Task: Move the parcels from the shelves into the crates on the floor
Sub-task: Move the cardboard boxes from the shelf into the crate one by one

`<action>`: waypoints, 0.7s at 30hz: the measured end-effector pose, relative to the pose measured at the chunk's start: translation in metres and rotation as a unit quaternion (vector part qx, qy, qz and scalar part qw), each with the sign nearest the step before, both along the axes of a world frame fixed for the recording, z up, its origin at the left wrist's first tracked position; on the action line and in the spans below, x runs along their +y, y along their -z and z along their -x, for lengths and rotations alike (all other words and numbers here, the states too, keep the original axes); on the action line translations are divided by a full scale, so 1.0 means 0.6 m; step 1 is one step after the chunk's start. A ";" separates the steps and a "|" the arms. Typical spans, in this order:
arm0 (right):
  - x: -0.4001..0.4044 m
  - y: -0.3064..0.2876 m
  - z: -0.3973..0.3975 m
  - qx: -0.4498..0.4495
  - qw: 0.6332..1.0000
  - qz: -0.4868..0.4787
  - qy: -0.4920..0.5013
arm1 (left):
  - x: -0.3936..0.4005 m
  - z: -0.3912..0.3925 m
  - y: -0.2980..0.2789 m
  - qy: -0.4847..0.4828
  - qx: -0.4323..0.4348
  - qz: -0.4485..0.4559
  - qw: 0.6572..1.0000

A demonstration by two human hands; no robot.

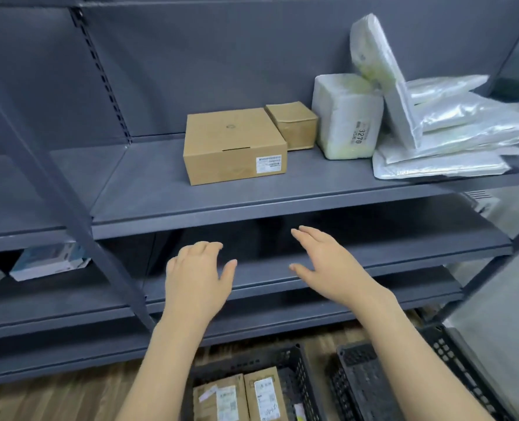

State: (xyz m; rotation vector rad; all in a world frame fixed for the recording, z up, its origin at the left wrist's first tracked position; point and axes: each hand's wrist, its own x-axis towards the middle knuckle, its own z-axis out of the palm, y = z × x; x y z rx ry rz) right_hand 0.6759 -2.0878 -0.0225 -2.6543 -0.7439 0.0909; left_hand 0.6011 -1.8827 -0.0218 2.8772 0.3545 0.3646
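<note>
both empty: left hand (199, 273) and right hand (322, 262) loose-fingered, below the upper shelf (252, 214). best raised together, one palm on each side of the large cardboard box (235, 144), then lifted level toward the near crate (294, 360). counted: two cardboard boxes, small one (291, 124) behind; several white bags (348, 115) right; two crates, two parcels (243, 396) inside.

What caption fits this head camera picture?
Both open hands, left hand and right hand, reach toward the large cardboard box on the grey shelf.
</note>
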 end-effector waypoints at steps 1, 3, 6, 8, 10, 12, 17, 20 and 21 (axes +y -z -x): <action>-0.002 -0.009 -0.021 -0.004 1.000 0.006 -0.007 | -0.002 -0.020 -0.008 -0.002 -0.009 -0.004 1.000; -0.002 -0.029 -0.069 -0.016 0.999 0.017 -0.021 | -0.004 -0.063 -0.025 -0.007 -0.029 -0.018 0.999; 0.012 -0.064 -0.148 -0.035 0.998 0.028 -0.040 | 0.008 -0.131 -0.051 -0.024 -0.041 -0.047 0.998; 0.028 -0.085 -0.203 -0.045 0.997 0.033 -0.052 | 0.024 -0.179 -0.070 -0.038 -0.035 -0.066 0.996; 0.048 -0.102 -0.254 -0.056 0.996 0.034 -0.061 | 0.043 -0.224 -0.090 -0.053 -0.027 -0.087 0.994; 0.068 -0.114 -0.296 -0.067 0.995 0.036 -0.061 | 0.059 -0.260 -0.107 -0.062 -0.013 -0.112 0.992; 0.108 -0.124 -0.369 -0.052 0.995 0.055 -0.062 | 0.083 -0.319 -0.122 -0.079 0.070 -0.125 0.987; 0.125 -0.119 -0.393 -0.032 0.995 0.078 -0.058 | 0.091 -0.336 -0.120 -0.093 0.104 -0.094 0.986; 0.130 -0.116 -0.397 -0.028 0.995 0.077 -0.054 | 0.093 -0.340 -0.119 -0.098 0.105 -0.080 0.986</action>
